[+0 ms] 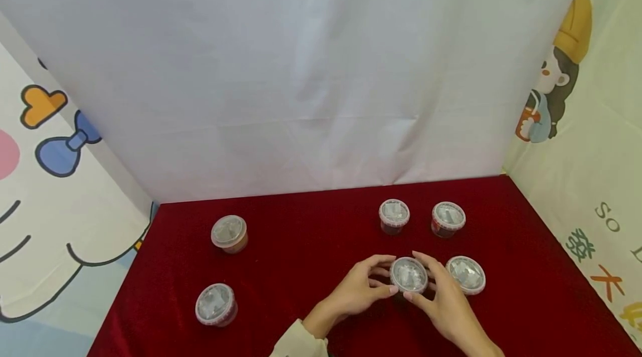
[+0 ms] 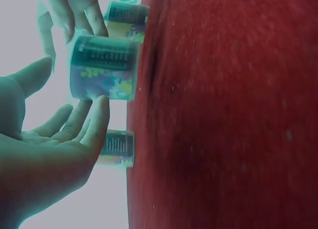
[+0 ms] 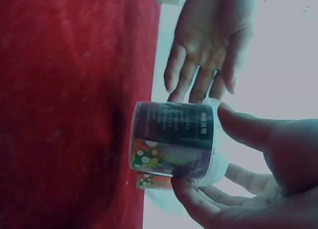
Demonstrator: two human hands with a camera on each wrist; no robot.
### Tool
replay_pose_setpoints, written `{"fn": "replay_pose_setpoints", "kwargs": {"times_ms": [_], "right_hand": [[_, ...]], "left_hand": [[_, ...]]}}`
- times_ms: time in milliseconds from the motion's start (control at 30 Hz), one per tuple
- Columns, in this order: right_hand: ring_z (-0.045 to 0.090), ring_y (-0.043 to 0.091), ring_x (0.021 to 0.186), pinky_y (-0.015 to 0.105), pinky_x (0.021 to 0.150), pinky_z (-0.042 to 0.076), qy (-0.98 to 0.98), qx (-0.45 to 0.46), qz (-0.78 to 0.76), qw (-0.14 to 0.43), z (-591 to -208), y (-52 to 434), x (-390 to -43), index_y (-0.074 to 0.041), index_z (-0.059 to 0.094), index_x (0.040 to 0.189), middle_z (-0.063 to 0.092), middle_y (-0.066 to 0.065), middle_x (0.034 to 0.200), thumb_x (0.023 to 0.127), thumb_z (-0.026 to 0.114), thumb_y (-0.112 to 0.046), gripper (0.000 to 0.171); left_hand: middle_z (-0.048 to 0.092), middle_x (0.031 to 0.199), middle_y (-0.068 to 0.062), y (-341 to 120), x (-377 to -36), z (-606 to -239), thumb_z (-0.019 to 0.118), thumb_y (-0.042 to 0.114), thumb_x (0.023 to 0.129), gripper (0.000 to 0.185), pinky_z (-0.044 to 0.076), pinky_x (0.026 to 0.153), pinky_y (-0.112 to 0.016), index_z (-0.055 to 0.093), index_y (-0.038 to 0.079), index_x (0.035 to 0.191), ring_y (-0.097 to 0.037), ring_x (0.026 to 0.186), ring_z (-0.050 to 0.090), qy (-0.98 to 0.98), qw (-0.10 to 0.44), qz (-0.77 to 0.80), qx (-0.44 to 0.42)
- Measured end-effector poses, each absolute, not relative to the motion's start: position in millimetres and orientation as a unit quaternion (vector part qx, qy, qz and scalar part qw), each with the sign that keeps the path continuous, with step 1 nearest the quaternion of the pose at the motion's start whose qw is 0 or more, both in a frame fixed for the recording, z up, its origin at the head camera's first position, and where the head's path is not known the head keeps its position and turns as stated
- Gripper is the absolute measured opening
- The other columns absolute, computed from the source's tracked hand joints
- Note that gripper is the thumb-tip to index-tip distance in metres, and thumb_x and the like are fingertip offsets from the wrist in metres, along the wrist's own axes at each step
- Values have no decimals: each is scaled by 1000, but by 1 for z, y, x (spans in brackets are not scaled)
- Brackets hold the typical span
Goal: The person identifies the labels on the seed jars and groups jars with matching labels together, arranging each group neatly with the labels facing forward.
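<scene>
Both hands close round a lidded plastic tub (image 1: 408,274) with a clear lid and a printed dark label. In the head view, my left hand (image 1: 357,289) has its thumb and fingertips at the tub's left side. My right hand (image 1: 441,301) holds the opposite side, thumb at the near rim of the lid. The right wrist view shows the right thumb (image 3: 243,127) at the lid and fingers bent under the tub's side. In the left wrist view, the left fingers (image 2: 97,122) reach the tub's wall. Another lidded tub (image 1: 466,274) stands just right of the right hand.
Behind the hands stand two more tubs, one (image 1: 394,215) at the back and one (image 1: 448,219) to its right. On the left are a tub (image 1: 229,233) farther back and a nearer one (image 1: 216,304). Dark red cloth (image 1: 301,240) covers the table; a white curtain (image 1: 281,95) hangs behind.
</scene>
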State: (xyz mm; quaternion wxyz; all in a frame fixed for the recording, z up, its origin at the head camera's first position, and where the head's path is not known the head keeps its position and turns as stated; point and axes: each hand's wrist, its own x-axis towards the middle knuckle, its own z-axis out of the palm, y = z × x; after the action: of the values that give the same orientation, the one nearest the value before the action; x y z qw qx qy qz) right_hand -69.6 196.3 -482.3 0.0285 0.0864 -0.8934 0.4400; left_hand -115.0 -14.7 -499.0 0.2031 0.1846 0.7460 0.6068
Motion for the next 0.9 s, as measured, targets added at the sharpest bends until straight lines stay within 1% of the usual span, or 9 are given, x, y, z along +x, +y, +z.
{"fn": "replay_pose_setpoints", "kwargs": {"times_ms": [100, 233, 400, 467, 567, 700, 800, 900], "right_hand": [[64, 41, 123, 46, 92, 61, -872, 92, 481, 5, -478, 194, -72, 0, 52, 150, 62, 23, 140, 86, 87, -3, 73], [64, 41, 124, 41, 92, 60, -841, 112, 529, -26, -474, 191, -75, 1, 51, 150, 63, 23, 136, 88, 86, -7, 72], [61, 42, 127, 39, 95, 58, -820, 135, 554, -53, -470, 186, -81, 2, 48, 151, 62, 24, 138, 91, 85, -12, 71], [60, 45, 128, 39, 97, 58, -811, 146, 564, -62, -468, 184, -83, 3, 47, 152, 61, 26, 140, 92, 84, -12, 72], [60, 47, 128, 38, 99, 57, -795, 159, 580, -74, -466, 179, -85, 3, 43, 153, 58, 30, 142, 92, 84, -10, 75], [62, 47, 127, 35, 100, 57, -783, 166, 594, -79, -463, 172, -89, 3, 40, 155, 56, 31, 142, 91, 84, -7, 78], [63, 45, 125, 34, 101, 56, -779, 163, 600, -76, -459, 167, -92, 2, 39, 156, 54, 29, 141, 91, 84, -6, 79], [62, 45, 127, 35, 103, 55, -769, 162, 614, -76, -457, 160, -95, 2, 38, 156, 52, 29, 140, 92, 82, -4, 78]], "left_hand": [[66, 133, -8, -23, -115, -497, 75, 7, 99, 50, 54, 93, -24, 59, 5, 147, -13, 114, 64, 740, 194, 618, 178], [67, 129, -9, -34, -114, -499, 75, 4, 99, 49, 54, 90, -22, 60, 2, 145, -11, 106, 64, 729, 186, 635, 175], [66, 127, -9, -46, -116, -499, 76, 3, 97, 50, 54, 89, -23, 60, 2, 145, -12, 104, 64, 716, 186, 651, 168], [65, 130, -9, -51, -115, -497, 76, 4, 98, 51, 54, 91, -25, 59, 3, 146, -14, 108, 64, 712, 194, 656, 161], [63, 139, -10, -58, -115, -494, 73, 6, 101, 53, 55, 100, -31, 55, 6, 151, -21, 120, 64, 702, 216, 660, 158], [54, 154, -15, -66, -115, -492, 69, 7, 104, 58, 49, 113, -38, 48, 5, 157, -29, 138, 56, 691, 233, 663, 168], [52, 157, -17, -72, -115, -491, 68, 8, 104, 59, 47, 116, -40, 46, 3, 158, -33, 143, 52, 688, 226, 668, 174], [54, 155, -20, -77, -115, -489, 69, 9, 104, 58, 48, 114, -40, 47, 0, 157, -34, 142, 53, 685, 207, 676, 172]]}}
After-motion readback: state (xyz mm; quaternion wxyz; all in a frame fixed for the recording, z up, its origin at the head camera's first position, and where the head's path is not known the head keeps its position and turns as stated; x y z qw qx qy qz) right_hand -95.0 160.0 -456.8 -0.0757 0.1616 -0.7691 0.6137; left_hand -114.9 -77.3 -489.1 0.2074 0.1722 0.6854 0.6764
